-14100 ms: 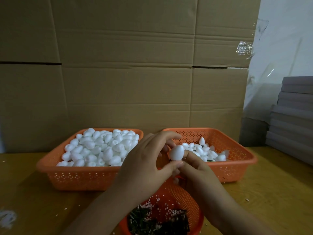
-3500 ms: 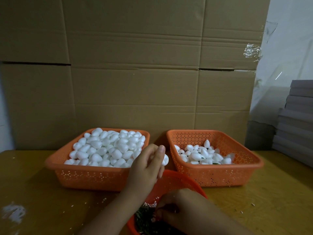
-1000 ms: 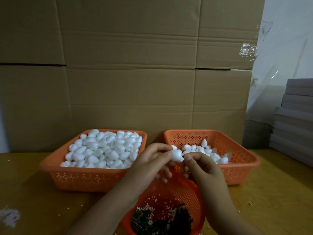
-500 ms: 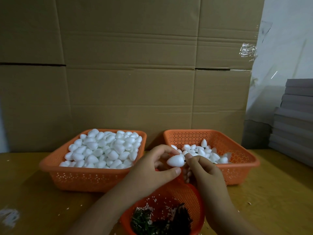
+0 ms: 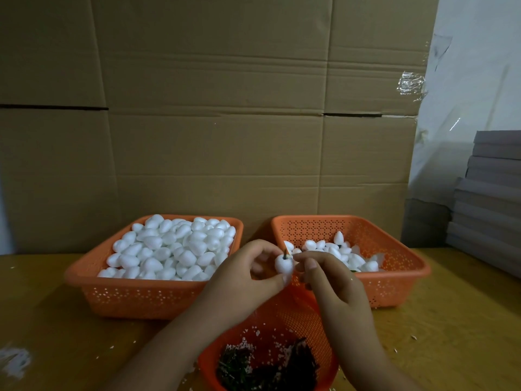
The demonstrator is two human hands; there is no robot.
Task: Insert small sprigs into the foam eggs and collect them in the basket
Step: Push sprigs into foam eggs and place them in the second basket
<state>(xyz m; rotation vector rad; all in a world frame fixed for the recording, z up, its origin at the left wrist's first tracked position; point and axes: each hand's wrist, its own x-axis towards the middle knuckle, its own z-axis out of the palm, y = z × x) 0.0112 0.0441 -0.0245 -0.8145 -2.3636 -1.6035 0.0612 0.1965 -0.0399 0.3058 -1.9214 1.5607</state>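
Below the hands, nearest the person, a round orange basket holds a dark heap of sprigs flecked with foam crumbs. Just above it, the left hand curls thumb and fingers round a single foam egg, from whose top a short green sprig stands up. The right hand sits just beside the egg, its fingertips pinched together at the sprig's base; whether they grip the stem or only press it, I cannot tell. This egg looks as good as finished and only needs dropping off. Beyond the right hand, the collecting basket carries a thin scatter of done eggs, with hints of green among them. Beyond the left hand, the supply basket is heaped with plain eggs, so most of the job appears to lie ahead. Both baskets stand on the desk before a cardboard wall.
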